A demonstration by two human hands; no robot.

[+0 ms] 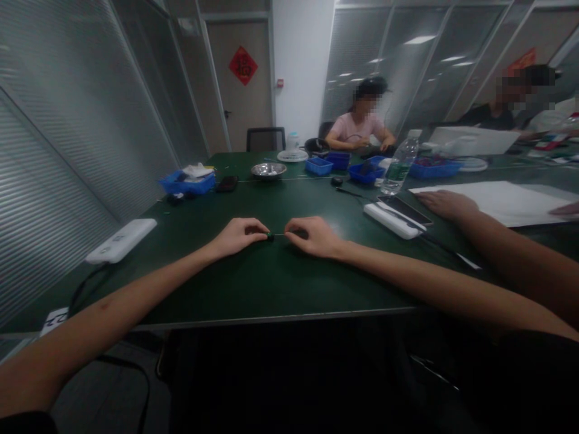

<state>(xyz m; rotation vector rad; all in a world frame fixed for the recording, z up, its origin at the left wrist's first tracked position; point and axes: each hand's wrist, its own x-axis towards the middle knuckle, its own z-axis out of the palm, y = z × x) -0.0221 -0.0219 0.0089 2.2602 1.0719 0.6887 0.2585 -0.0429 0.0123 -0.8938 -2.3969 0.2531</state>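
My left hand (240, 235) pinches a small dark green-and-black piece (270, 236) between thumb and fingertips, just above the green table (253, 289). A thin light rod (279, 235) runs from that piece across to my right hand (313, 235), whose thumb and fingers are closed on its other end. Both hands are close together, with the rod lying level between them. The piece and rod are too small to tell their exact kind.
White power strips lie at left (121, 241) and right (394, 219). Beyond my hands stand a metal bowl (269, 172), blue bins (187, 182), a phone (227, 184) and a water bottle (400, 164). A co-worker's hand (447, 204) rests on white paper (506, 202) at right.
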